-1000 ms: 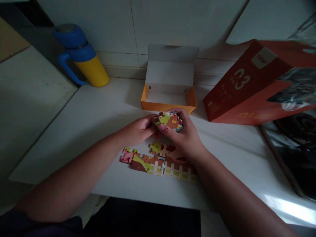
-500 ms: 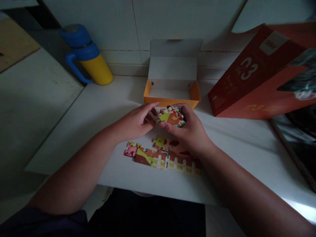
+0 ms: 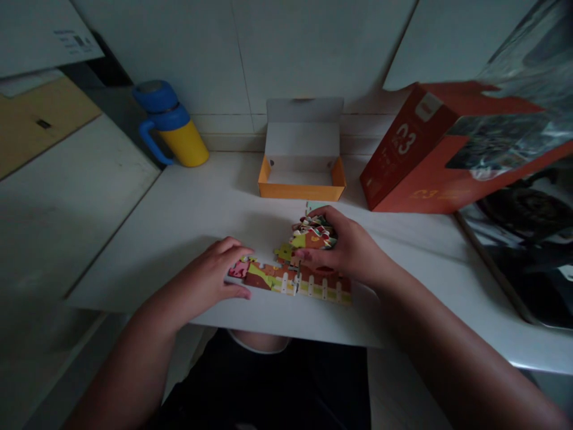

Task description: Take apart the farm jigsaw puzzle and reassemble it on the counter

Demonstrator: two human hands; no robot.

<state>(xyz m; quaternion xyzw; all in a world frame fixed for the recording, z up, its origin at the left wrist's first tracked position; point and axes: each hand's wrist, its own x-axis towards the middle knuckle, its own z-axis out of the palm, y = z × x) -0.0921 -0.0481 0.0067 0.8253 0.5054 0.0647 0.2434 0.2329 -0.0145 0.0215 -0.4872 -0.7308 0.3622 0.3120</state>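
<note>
Joined jigsaw pieces [image 3: 264,279] lie on the white countertop, showing brown ground, green patches and a white fence along the near edge. At their left end is a pink puzzle piece [image 3: 239,269]. My left hand [image 3: 210,275] is there with thumb and fingers apart around that end; whether it touches the pieces I cannot tell. My right hand [image 3: 347,245] grips a stack of puzzle pieces [image 3: 313,233] above the assembled part and hides some of it. Just beyond the right hand, a pale green-blue piece [image 3: 316,206] is partly visible.
An orange box [image 3: 302,192] with its lid up stands behind the puzzle. To its right is a large red box [image 3: 416,161], with a stove [image 3: 532,239] at the far right. A yellow and blue jug [image 3: 183,140] stands at the back left, near a cabinet side.
My left hand has moved left and nearer, from beside the stack to the puzzle's left end. My right hand has come down slightly with the stack. The view has shifted.
</note>
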